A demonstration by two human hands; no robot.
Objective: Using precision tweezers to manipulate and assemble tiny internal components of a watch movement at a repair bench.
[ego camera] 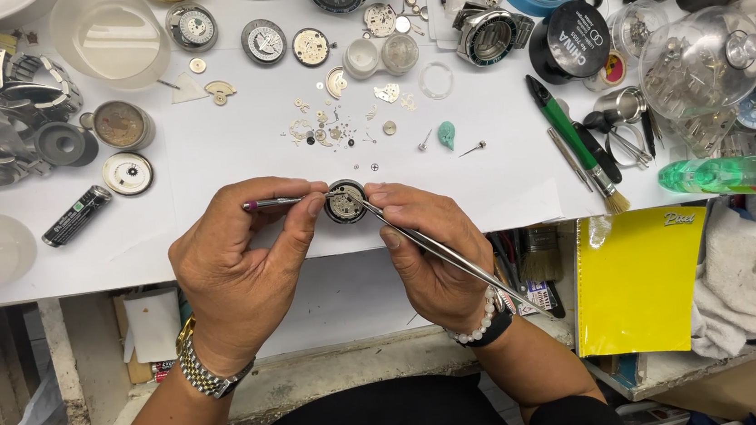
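Cluttered white bench (236,152): left hand (241,261) grips a screwdriver (272,203), right hand (426,245) tweezers (455,256), over a watch movement (344,203); a slip could scatter loose parts (325,130) at 12 o'clock.

Open white bench surface (236,152) lies just beyond both hands, passable up to a scatter of tiny loose parts (330,133) (easily swept aside by a sleeve). The left approach is hemmed by a black lighter (76,215), a round dial (128,173) and a grey cup (65,143). The right approach is blocked by a green-handled brush (572,143), a glass dome (700,61) and a green bottle (735,175). The far edge is crowded with watch cases (490,37).
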